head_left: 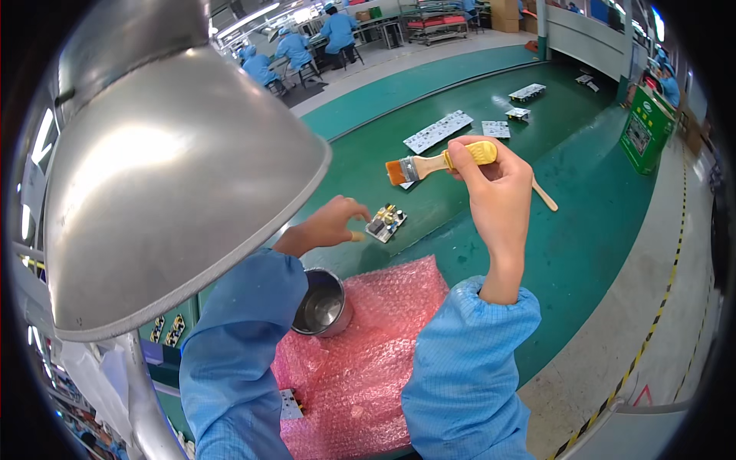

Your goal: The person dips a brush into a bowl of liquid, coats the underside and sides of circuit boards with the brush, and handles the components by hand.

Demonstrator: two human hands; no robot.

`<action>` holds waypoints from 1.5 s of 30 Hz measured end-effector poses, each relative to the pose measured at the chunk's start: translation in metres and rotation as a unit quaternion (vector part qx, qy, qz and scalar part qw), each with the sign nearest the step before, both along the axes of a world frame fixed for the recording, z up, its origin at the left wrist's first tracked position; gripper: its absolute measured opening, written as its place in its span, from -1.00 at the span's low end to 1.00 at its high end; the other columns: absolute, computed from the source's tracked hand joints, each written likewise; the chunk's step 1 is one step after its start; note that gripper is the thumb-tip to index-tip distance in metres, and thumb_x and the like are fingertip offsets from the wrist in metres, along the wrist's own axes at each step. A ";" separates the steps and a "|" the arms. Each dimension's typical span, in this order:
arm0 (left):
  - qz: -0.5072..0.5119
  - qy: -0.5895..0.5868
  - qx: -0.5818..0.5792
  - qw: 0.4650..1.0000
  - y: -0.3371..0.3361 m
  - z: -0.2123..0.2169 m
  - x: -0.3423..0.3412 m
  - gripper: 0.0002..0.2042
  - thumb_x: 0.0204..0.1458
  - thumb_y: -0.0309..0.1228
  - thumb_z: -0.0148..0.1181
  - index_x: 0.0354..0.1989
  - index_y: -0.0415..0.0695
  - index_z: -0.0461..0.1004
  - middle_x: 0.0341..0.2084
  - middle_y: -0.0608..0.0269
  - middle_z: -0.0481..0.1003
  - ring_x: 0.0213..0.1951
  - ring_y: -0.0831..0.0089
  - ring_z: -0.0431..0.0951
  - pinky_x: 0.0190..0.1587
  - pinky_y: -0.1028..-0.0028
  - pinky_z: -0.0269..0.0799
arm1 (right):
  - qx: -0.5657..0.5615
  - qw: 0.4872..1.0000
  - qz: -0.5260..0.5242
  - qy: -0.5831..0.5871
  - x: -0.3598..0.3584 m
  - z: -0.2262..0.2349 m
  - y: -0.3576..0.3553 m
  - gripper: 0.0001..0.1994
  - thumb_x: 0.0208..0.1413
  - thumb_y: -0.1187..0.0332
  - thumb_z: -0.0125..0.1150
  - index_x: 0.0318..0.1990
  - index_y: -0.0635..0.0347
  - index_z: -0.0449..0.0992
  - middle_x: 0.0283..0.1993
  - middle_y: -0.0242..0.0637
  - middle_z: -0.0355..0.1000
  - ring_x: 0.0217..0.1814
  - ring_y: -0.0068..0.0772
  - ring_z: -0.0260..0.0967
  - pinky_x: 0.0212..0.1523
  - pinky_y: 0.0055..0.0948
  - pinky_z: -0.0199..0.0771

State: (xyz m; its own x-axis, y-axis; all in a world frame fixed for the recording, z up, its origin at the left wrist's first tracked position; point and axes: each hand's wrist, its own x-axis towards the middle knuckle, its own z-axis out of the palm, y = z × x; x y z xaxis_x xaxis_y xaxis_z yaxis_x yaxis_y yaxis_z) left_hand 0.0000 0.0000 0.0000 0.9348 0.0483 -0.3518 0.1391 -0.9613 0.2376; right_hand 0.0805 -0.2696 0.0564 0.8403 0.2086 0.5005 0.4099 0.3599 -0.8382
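My right hand (pixel 494 172) is raised over the bench, closed round a paintbrush (pixel 431 164) with orange bristles, a metal ferrule and yellow on its handle. Behind that hand a slim wooden handle (pixel 545 194) sticks out; whether the hand also holds it, I cannot tell. Lower and to the left, my left hand (pixel 330 224) reaches out with thumb and fingers apart. Its fingertips are at the left edge of a small circuit board (pixel 386 222) with upright components, perhaps touching it. A metal cup (pixel 325 310) stands beside my left forearm on pink bubble wrap (pixel 376 337).
A big metal lamp shade (pixel 176 184) fills the left side. Beyond my hands, white circuit boards (pixel 438 132) lie on the green bench surface (pixel 583 230). Another board (pixel 290 405) shows beside my left sleeve. People in blue sit at the far benches; a green box (pixel 648 129) stands right.
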 end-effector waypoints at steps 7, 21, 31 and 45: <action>-0.250 -0.128 0.116 0.953 -0.018 -0.033 0.041 -0.43 -0.26 -0.46 0.34 0.04 0.04 0.34 -0.24 0.26 0.39 -0.10 0.23 0.33 -0.06 0.32 0.32 | 0.020 0.998 -0.043 0.045 0.023 -0.015 -0.022 -0.82 0.04 0.37 0.23 -0.34 0.36 0.53 -0.47 -0.35 0.47 -0.41 -0.65 0.40 -0.37 -0.63 0.36; -0.161 -0.191 0.140 0.958 -0.014 -0.006 0.035 -0.52 -0.29 -0.45 0.34 -0.07 -0.03 0.41 -0.37 0.20 0.47 -0.18 0.20 0.40 -0.15 0.24 0.33 | -0.006 0.999 0.002 0.034 0.025 -0.016 -0.024 -0.84 0.02 0.40 0.23 -0.33 0.35 0.53 -0.48 -0.34 0.48 -0.44 -0.66 0.40 -0.40 -0.63 0.36; 0.288 -0.389 -0.401 0.778 0.078 -0.021 -0.123 -0.61 0.00 -0.56 0.14 0.06 -0.23 0.35 -0.20 0.28 0.51 -0.16 0.50 0.50 -0.07 0.53 0.41 | -0.036 0.988 0.148 0.016 0.004 -0.002 -0.009 -0.83 0.01 0.40 0.23 -0.33 0.36 0.52 -0.47 -0.34 0.45 -0.42 -0.62 0.40 -0.38 -0.63 0.40; 0.183 -0.462 -0.780 0.379 0.050 -0.059 -0.308 -0.48 -0.06 -0.23 0.22 0.09 -0.13 0.30 0.03 0.12 0.36 -0.02 0.23 0.35 -0.03 0.32 0.32 | -0.226 0.926 0.290 -0.085 -0.058 0.009 0.059 -0.84 -0.04 0.46 0.22 -0.33 0.39 0.50 -0.51 -0.31 0.43 -0.46 -0.55 0.36 -0.39 -0.53 0.36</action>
State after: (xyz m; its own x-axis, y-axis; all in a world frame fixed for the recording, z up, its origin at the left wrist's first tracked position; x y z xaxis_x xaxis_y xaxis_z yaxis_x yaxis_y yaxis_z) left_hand -0.3077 0.0502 -0.0592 0.7243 0.6424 0.2505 -0.6414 0.4943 0.5868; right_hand 0.0220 -0.2107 0.0653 0.4380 0.8212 0.3658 0.3972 0.1882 -0.8982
